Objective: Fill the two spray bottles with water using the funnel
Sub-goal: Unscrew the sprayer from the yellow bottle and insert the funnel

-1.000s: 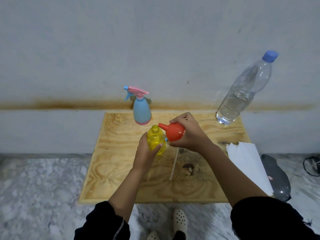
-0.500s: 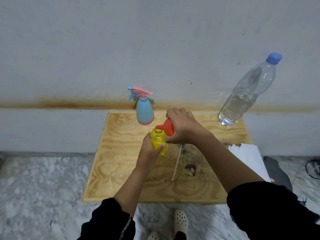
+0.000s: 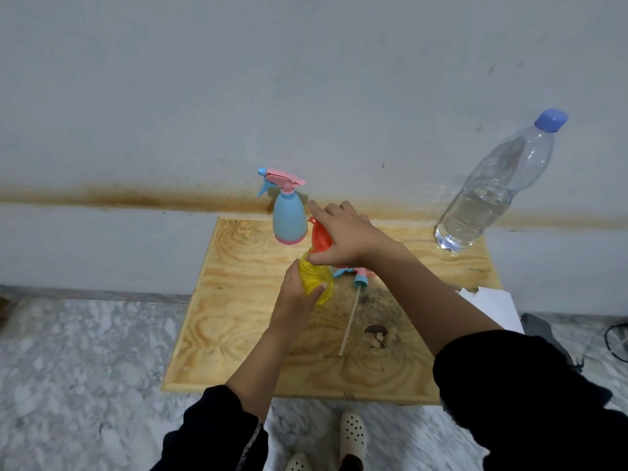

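The right hand (image 3: 346, 237), holding the funnel (image 3: 319, 237), has seated it in the bottle (image 3: 314, 280) the left hand (image 3: 295, 300) grips, so water probably comes next.

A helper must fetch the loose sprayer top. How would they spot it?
On the plywood board, right of the yellow bottle in the left hand, the spray head lies flat, partly under the right hand holding the funnel. Unlike the sprayer on the blue bottle, it trails a white tube.
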The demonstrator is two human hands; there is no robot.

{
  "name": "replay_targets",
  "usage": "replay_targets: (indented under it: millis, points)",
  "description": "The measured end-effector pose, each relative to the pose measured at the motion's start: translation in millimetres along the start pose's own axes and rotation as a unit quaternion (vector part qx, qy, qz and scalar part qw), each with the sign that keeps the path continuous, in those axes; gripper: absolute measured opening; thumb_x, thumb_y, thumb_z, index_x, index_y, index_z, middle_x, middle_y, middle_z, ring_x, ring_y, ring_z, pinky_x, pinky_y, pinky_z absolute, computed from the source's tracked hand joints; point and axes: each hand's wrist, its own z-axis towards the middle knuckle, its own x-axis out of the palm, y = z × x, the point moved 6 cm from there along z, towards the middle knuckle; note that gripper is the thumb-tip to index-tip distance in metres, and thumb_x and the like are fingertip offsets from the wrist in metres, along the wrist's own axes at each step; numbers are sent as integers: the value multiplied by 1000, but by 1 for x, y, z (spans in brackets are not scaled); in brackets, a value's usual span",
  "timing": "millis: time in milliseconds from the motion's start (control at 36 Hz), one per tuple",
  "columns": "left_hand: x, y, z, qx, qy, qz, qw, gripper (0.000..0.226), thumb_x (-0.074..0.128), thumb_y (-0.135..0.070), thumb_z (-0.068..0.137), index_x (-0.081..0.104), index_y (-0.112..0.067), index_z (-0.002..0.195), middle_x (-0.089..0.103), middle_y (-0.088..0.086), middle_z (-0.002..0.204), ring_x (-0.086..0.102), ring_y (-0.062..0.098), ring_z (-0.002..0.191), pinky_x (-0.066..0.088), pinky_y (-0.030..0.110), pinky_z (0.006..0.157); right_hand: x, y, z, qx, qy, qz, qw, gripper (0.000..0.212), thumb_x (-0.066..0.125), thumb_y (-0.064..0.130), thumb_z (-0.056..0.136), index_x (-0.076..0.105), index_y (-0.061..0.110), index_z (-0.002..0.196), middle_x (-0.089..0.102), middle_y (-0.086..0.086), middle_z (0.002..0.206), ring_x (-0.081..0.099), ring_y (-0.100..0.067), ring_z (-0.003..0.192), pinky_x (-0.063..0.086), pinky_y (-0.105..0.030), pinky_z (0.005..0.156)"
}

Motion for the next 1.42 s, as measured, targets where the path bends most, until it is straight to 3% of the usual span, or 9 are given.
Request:
replay_targets:
  millis: [111,250,389,472,583,750,889,1139,1417]
  points:
    - [-1,-1,-1,7,1,11,1000,64,63,-30,89,29,-13,142,42,1,132,40,15,124,35,29,102,1,1,-3,-10,-41,11,999,95,58,70,71,22,23,145,35,-1,146,31,-22,128,30,-41,99]
    - [-1,-4,-1,15,2,7,1000,54,63,-25,89,31,-24,132,40,-6,125,40,10,118,32,20,96,15,1,-4,-19,2,77,997,96,55,67,75,11,24,148,18,4,154,18,-19,135,34,-40,105]
    - [0,2,2,3,7,16,1000,60,64,-29,88,33,-15,138,42,-6,126,43,9,116,34,8,89,16,-4,-6,2,47,168,985,98,63,56,78,5,21,149,6,5,157,12,-19,141,27,-36,110]
    - [1,7,4,-5,3,25,1000,64,65,-30,88,34,-9,140,45,3,131,45,14,118,37,17,91,12,-10,-9,11,46,199,979,102,72,49,74,9,20,149,12,3,154,22,-18,137,33,-28,102]
    - [0,4,3,5,-8,20,1000,59,66,-29,87,35,-17,137,45,-1,125,43,8,111,35,7,81,15,-12,-11,40,10,234,971,105,75,51,69,14,17,149,25,0,144,35,-19,127,39,-26,94]
    - [-1,3,1,17,-15,31,999,67,68,-32,85,33,-15,140,47,7,129,45,18,120,41,30,97,23,-7,-9,66,-26,253,965,107,71,56,70,12,14,149,25,-4,142,35,-19,126,38,-25,90]
    - [-5,3,-3,19,-52,86,995,70,71,-31,81,39,-5,137,41,13,119,45,25,113,38,27,92,23,-9,-8,69,-2,271,960,106,75,47,71,11,13,148,23,-6,145,34,-21,128,34,-24,90]
    - [-5,3,-5,16,-57,88,994,73,73,-34,79,40,-2,136,44,16,115,47,30,110,44,40,93,24,-7,-12,74,-59,296,950,101,79,44,68,21,15,145,29,-4,140,37,-16,120,36,-25,86]
    - [-7,4,-3,0,-36,43,998,70,71,-36,81,38,-11,137,43,6,117,44,17,111,39,29,94,27,-6,-15,82,-80,304,946,103,79,46,67,20,16,146,27,-3,141,37,-17,123,36,-25,89]
